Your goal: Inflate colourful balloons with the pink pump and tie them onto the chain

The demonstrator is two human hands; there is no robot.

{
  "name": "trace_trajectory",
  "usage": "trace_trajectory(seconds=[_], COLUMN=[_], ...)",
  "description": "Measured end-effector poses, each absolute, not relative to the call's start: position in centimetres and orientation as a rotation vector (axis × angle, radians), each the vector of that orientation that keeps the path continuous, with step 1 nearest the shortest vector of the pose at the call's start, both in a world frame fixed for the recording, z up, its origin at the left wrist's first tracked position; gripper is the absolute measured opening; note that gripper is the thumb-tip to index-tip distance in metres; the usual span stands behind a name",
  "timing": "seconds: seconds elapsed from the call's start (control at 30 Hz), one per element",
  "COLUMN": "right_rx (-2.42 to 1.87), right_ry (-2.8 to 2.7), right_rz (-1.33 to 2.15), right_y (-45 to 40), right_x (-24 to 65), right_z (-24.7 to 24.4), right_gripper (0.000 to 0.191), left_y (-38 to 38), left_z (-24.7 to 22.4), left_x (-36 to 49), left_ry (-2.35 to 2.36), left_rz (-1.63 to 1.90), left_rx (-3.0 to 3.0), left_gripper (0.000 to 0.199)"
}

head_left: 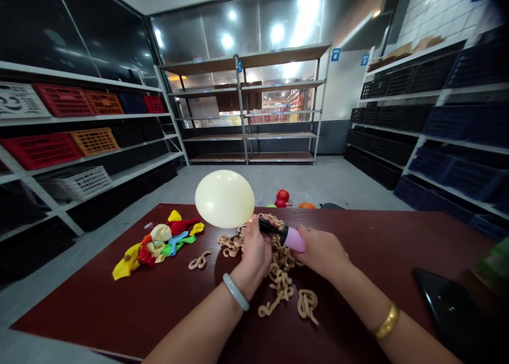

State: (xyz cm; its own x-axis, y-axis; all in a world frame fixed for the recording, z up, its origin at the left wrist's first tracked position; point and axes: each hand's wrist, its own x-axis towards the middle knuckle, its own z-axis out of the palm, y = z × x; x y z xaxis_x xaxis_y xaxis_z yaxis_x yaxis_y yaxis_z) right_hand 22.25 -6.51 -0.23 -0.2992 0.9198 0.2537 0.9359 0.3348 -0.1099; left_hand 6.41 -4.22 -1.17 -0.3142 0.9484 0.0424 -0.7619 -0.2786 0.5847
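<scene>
A pale yellow inflated balloon (pixel 225 198) is above the dark red table, its neck at the fingertips of my left hand (pixel 256 247). Those fingers are closed round the neck, against the black nozzle of a pump. My right hand (pixel 324 251) grips the pump (pixel 293 239) by its pink body; the rest of the body is hidden in the palm. Under and around both hands lie tan, curly, rope-like pieces (pixel 281 282). Limp balloons (pixel 161 240) in yellow, red, white, blue and green form a pile to the left.
The table (pixel 178 311) has a black phone-like object (pixel 445 295) at its right, near a blurred green item (pixel 495 268). Beyond the far edge, round red objects (pixel 282 195) show on the floor. Shelves (pixel 278 136) and crates (pixel 63 100) line the room.
</scene>
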Motion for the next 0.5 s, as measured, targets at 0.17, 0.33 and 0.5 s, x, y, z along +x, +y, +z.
trace_trajectory(seconds=[0.17,0.33,0.5], right_rx=[-1.672,-1.588,-1.588], right_ry=[-2.300,-2.277,-2.312], right_rz=[-0.050,-0.069,-0.051], right_y=[-6.9,-6.5,-5.6], right_x=[21.6,22.0,23.1], right_z=[0.0,-0.4,-0.9], right_gripper=[0.028,0.026,0.028], left_y=[-5.3,-4.2,-2.1], left_z=[-0.5,0.8,1.8], left_x=[7.7,5.1,0.0], left_ry=[0.577,0.567,0.570], left_rz=[1.850,1.880,1.941], left_rx=[0.511,0.480,0.415], left_gripper=[0.017,0.013,0.009])
